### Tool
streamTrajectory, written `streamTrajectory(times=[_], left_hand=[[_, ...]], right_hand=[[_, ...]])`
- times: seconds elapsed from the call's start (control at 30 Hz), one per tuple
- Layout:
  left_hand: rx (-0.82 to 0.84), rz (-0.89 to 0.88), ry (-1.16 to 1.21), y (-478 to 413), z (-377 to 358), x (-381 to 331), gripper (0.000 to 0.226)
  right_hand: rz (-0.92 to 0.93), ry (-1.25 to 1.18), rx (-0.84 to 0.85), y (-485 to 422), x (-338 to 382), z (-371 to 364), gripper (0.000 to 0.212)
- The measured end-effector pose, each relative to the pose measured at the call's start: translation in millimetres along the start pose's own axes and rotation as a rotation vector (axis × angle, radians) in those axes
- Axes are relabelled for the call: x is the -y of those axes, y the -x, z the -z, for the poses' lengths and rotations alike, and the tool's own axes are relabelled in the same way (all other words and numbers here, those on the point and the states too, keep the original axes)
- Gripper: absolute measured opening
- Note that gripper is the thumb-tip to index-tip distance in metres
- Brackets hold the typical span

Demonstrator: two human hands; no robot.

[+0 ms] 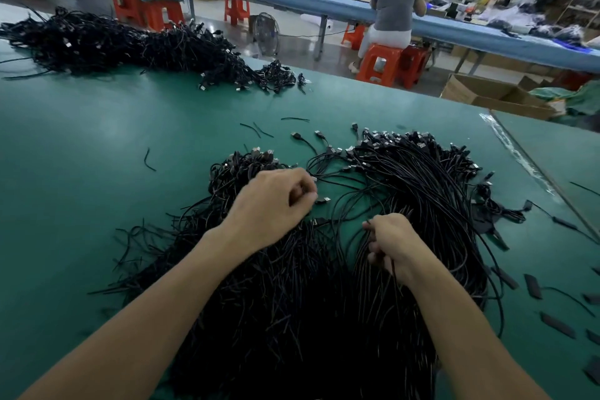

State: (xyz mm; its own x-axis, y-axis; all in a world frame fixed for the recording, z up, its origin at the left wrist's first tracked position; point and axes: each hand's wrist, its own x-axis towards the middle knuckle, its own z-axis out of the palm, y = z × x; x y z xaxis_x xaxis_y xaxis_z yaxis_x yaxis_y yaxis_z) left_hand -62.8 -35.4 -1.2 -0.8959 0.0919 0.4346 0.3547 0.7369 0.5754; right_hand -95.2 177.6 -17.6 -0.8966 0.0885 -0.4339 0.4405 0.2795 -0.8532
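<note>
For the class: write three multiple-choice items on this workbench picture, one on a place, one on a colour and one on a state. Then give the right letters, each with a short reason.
1. Where does the far heap of cables lie?
A. On the floor
B. At the far left of the table top
C. In a cardboard box

2. What colour is the table top?
A. Red
B. White
C. Green

3. What is the right hand doing?
A. Gripping a bunch of black cables
B. Lying flat on bare table
C. Holding a stool

Answers:
1 B: the heap rests on the table top, by its far left edge.
2 C: the bare surface around the cables is green.
3 A: its fingers curl round cables that run through the fist.
</note>
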Motion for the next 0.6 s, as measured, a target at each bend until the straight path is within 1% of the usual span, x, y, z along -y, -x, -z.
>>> streamTrajectory(times=[0.03,0.07,0.13,0.2,0.23,0.27,0.3,0.33,0.37,0.4,0.43,0.47,0.5,0.57,0.6], left_hand=[[0.079,0.001,0.028,1,-3,-3,0.009],[0.168,0.011,0.051,1,-8,-5,0.018],[0.334,0.016,0.079,1,-16,-11,0.042],[0.402,-0.032,0.072,0,-21,-15,0.052],[0.412,-0.056,0.066,0,-23,-16,0.054],[0.402,-0.058,0.080,1,-25,-16,0.056],[0.364,-0.012,0.121,3,-26,-16,0.054],[0.291,0.064,0.193,3,-27,-17,0.044],[0.205,0.144,0.288,3,-27,-18,0.032],[0.137,0.213,0.360,1,-27,-19,0.028],[0.112,0.244,0.381,-2,-27,-19,0.031],[0.143,0.231,0.353,-5,-27,-19,0.035],[0.211,0.196,0.308,-8,-27,-20,0.040],[0.327,0.134,0.236,-11,-28,-20,0.037],[0.321,0.129,0.248,-13,-29,-20,0.035]], right_hand=[[0.063,-0.011,-0.009,6,4,-1,0.025],[0.171,0.024,-0.036,14,9,-4,0.027],[0.454,0.154,-0.078,38,24,-17,0.028],[0.690,0.263,0.003,66,35,-34,0.027],[0.765,0.313,0.053,77,37,-40,0.028],[0.824,0.358,0.081,86,38,-44,0.032],[0.865,0.393,0.104,92,38,-44,0.036],[0.881,0.406,0.145,95,37,-42,0.037],[0.880,0.402,0.207,99,35,-40,0.036],[0.880,0.397,0.276,102,34,-38,0.033],[0.897,0.394,0.340,106,33,-38,0.029],[0.931,0.393,0.388,111,33,-38,0.027],[0.973,0.393,0.421,115,34,-39,0.026],[1.051,0.385,0.429,118,38,-38,0.024],[1.071,0.360,0.419,117,40,-36,0.022]])
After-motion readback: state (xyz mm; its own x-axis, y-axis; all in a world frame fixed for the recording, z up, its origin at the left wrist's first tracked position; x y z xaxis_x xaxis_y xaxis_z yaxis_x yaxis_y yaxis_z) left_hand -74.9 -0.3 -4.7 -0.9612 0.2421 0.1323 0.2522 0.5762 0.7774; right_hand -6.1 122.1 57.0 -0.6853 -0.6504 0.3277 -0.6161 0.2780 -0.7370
